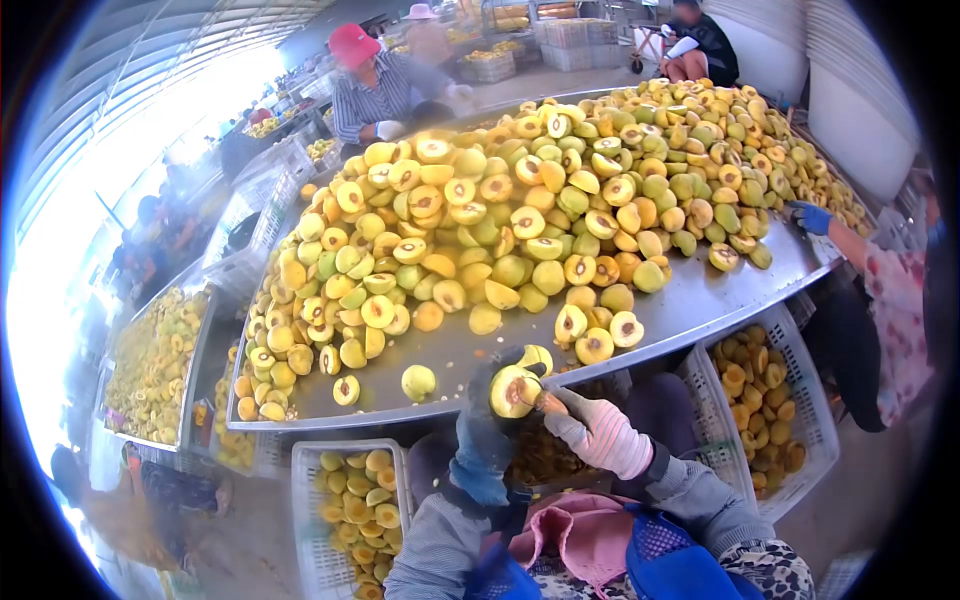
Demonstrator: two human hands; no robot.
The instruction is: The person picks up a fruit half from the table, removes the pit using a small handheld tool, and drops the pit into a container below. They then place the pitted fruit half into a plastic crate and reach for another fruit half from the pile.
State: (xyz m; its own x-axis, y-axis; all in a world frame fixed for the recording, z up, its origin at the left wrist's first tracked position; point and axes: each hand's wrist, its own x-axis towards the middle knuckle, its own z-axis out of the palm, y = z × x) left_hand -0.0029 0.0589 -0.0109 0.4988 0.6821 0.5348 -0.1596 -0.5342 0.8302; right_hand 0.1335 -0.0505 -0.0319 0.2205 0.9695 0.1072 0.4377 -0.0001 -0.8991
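My left hand [484, 425], in a dark blue-grey glove, is closed around a halved yellow peach [514, 391] with its cut face and stone turned up. A second peach half [535, 358] shows just behind it at the fingertips. In a pale striped glove, my right hand [605, 436] pinches a small brown tool [550, 403], its tip right at the peach's cut face; the fingers hide most of the tool. Both hands are over my lap at the near edge of the metal table [660, 360], which bears a big heap of halved peaches [480, 230].
Crates of peach halves stand below the table edge, one crate [300, 500] at left and another crate [815, 440] at right. Across the table works a person in a red hat [355, 47]. A co-worker's blue-gloved hand [810, 217] reaches the heap at right.
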